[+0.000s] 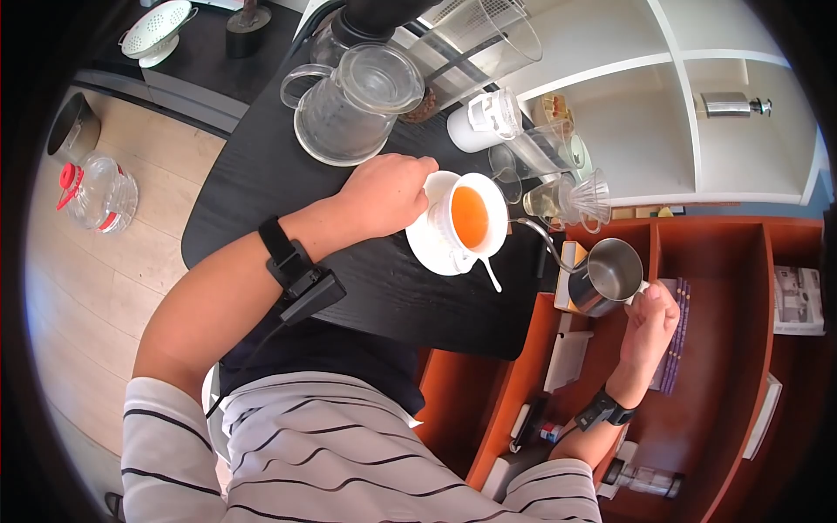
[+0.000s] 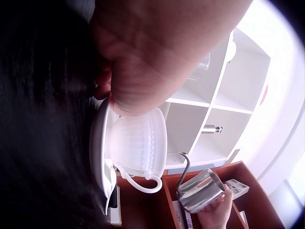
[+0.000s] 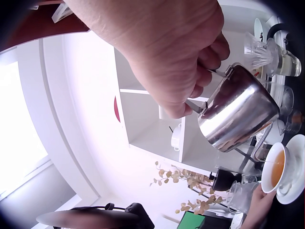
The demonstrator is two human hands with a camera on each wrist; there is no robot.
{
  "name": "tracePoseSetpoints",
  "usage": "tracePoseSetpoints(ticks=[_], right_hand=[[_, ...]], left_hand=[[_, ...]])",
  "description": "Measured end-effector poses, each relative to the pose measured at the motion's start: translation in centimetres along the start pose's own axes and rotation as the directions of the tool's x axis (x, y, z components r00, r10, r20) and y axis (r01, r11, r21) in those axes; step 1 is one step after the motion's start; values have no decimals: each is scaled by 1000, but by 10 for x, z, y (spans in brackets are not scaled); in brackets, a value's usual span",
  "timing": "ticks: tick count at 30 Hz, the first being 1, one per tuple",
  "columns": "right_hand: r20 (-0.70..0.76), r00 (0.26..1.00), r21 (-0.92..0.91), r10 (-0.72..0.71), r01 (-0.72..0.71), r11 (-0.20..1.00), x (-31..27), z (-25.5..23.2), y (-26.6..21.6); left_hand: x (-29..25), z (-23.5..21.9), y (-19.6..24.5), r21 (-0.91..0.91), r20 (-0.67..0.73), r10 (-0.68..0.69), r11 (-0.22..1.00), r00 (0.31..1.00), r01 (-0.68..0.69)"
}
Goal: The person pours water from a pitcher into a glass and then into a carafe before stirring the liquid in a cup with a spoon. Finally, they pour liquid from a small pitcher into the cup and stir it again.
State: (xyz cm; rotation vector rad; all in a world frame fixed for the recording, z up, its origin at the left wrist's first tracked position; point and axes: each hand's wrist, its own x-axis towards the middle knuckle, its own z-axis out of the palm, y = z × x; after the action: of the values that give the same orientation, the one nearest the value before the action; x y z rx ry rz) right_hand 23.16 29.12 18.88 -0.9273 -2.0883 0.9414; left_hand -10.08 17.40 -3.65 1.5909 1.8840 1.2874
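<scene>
My left hand (image 1: 390, 193) pinches the rim of a white saucer (image 1: 420, 248) on the black table, thumb on top in the left wrist view. A white teacup (image 2: 138, 143) with a fluted side stands on the saucer, holding orange-brown tea (image 1: 469, 218). Beside the cup lies a white spoon (image 1: 494, 276), its handle jutting past the saucer. My right hand (image 1: 651, 322) grips the handle of a steel gooseneck pouring pot (image 3: 240, 109), held off to the right. Its thin spout (image 3: 262, 143) reaches to the cup's rim, and a fine line runs from its tip into the cup.
Behind the saucer on the black table (image 1: 261, 196) stand a glass server (image 1: 353, 100), a white canister (image 1: 478, 122) and a ribbed glass dripper (image 1: 591, 199). Red-brown shelving (image 1: 715, 349) lies below the pot. A plastic bottle (image 1: 105, 196) stands on the floor at left.
</scene>
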Motion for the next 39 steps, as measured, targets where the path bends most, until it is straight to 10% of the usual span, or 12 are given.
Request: tracePoseSetpoints(ticks=[9,16,39], right_hand=[[-50,985,326,166,-141,935,-18,12,34],[-124,905,750,408,-184,636,-51,36,95],[-206,899,477,386,-252,842,-54,84,181]], left_hand=[[0,-3,3,9,79,-60,998,995,60],[0,-1,1,21,66,-56,998,996,55],[0,-2,4,3,28,25,1000,999,-25]])
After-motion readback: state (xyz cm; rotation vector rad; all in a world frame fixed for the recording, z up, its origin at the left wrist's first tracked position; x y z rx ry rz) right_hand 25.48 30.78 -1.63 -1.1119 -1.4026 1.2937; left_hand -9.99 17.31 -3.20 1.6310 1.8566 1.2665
